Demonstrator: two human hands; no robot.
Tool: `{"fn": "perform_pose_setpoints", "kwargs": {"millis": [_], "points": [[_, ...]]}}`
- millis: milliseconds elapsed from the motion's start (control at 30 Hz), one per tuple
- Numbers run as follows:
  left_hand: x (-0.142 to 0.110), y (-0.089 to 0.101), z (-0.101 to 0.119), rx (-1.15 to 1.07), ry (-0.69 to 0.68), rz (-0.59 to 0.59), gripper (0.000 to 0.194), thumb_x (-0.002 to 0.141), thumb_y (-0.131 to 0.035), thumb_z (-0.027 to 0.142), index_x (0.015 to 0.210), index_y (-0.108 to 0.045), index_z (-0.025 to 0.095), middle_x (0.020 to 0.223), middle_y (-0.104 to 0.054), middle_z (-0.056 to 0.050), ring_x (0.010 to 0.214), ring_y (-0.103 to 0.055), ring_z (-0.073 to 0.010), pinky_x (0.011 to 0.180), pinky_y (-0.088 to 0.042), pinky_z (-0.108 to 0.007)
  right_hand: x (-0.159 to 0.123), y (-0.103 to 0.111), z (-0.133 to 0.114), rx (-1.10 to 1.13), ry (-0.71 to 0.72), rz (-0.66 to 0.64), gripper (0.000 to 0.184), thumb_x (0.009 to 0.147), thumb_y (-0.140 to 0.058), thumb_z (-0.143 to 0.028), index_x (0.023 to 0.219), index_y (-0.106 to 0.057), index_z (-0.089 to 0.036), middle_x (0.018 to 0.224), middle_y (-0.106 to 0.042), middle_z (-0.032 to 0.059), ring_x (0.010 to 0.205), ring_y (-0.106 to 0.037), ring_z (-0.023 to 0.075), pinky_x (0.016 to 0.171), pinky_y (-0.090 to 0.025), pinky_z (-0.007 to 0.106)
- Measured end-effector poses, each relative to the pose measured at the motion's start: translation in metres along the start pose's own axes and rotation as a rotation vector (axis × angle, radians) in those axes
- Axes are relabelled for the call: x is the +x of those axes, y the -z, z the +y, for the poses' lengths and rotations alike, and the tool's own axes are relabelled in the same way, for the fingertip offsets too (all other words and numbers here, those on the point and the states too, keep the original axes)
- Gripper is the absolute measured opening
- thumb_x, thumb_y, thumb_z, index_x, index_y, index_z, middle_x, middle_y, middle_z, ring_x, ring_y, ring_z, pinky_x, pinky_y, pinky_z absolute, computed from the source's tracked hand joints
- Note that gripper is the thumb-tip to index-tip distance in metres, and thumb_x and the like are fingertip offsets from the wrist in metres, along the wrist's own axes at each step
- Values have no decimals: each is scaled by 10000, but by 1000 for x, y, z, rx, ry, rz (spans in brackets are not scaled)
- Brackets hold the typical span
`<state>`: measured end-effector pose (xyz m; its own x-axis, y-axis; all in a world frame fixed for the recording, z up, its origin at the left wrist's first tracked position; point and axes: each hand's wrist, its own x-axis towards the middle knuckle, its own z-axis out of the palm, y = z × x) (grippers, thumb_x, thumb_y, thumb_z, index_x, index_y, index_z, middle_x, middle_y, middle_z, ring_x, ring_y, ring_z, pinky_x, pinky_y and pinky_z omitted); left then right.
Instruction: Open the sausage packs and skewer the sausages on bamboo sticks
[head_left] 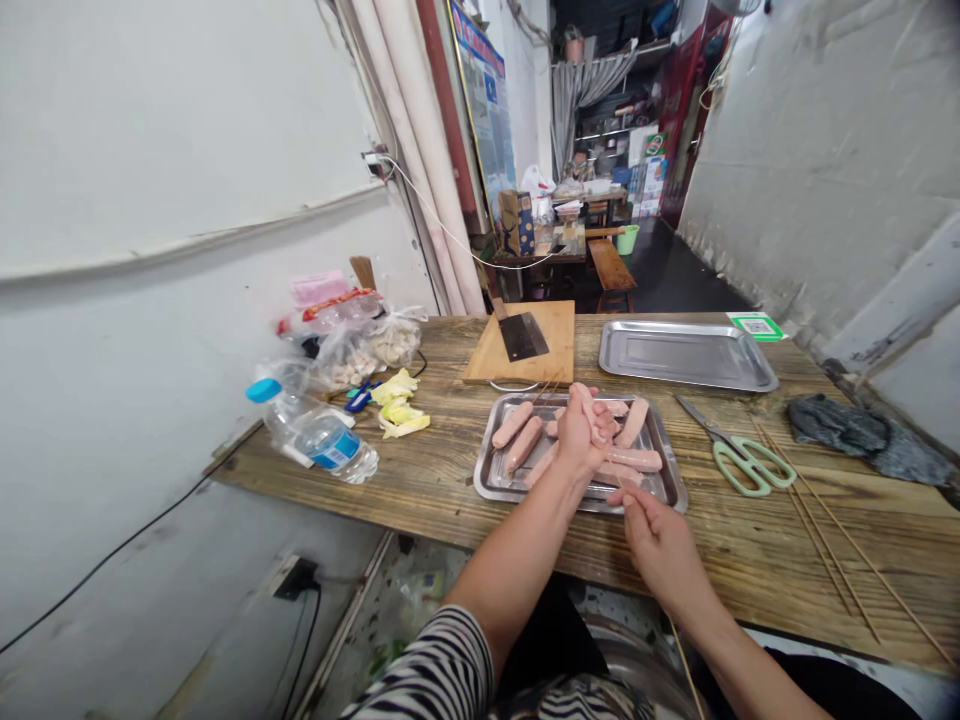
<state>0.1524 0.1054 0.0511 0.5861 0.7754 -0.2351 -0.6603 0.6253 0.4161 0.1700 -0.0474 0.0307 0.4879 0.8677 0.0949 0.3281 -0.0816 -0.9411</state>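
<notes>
My left hand [581,432] is closed around a pale pink sausage [586,402] above a metal tray [491,490]. Several more sausages [523,446] lie in that tray, some hidden behind my hand. At the tray's front right edge, my right hand [656,535] pinches a thin wooden skewer [684,665]. The skewer's long end runs down below my right hand toward my lap, and its upper end points up at the sausage in my left hand. How deep it sits in the sausage I cannot tell.
Green-handled scissors [739,455] and loose skewers [832,540] lie to the right, near a dark crumpled bag [862,435]. Behind are a cleaver [523,336] on a cutting board [480,362] and a second tray [686,357]. A water bottle [334,450] lies left.
</notes>
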Motion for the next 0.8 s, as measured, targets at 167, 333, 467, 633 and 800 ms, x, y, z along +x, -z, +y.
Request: {"fn": "perform_pose_setpoints", "kwargs": {"millis": [167, 333, 467, 633, 800], "points": [[-1, 1, -4, 51, 1, -31, 299, 900, -440, 471, 858, -490, 179, 551, -358, 54, 359, -304, -36, 330, -218, -129, 5, -8, 0, 34, 20, 10, 363, 878, -378, -428, 877, -647, -183, 425, -420, -29, 426, -445, 163, 431, -354, 260], [0, 2, -6, 61, 7, -40, 315, 888, -455, 486, 851, -490, 175, 547, -360, 54, 356, -305, -37, 325, -219, -131, 11, -13, 2, 28, 18, 41, 337, 872, -375, -407, 836, -634, -195, 450, -468, -13, 463, -493, 176, 462, -389, 272], [1, 3, -7, 47, 25, -65, 306, 911, -408, 469, 857, -490, 179, 547, -369, 47, 358, -307, -43, 321, -216, -131, 16, -16, 2, 27, 15, 60, 320, 867, -372, -385, 805, -618, -189, 454, -477, -7, 464, -497, 171, 449, -380, 262], [0, 2, -7, 67, 49, -63, 310, 884, -463, 480, 855, -494, 174, 558, -367, 47, 363, -321, -44, 322, -221, -135, 22, -22, 4, 32, 17, 74, 339, 876, -343, -376, 813, -609, -176, 451, -481, -9, 434, -476, 158, 420, -362, 252], [1, 3, -8, 70, 63, -66, 312, 898, -427, 476, 846, -490, 175, 558, -351, 49, 352, -300, -46, 323, -211, -142, 28, -30, 8, 28, 19, 85, 396, 895, -295, -395, 835, -608, -161, 455, -491, -3, 423, -472, 154, 411, -361, 251]]}}
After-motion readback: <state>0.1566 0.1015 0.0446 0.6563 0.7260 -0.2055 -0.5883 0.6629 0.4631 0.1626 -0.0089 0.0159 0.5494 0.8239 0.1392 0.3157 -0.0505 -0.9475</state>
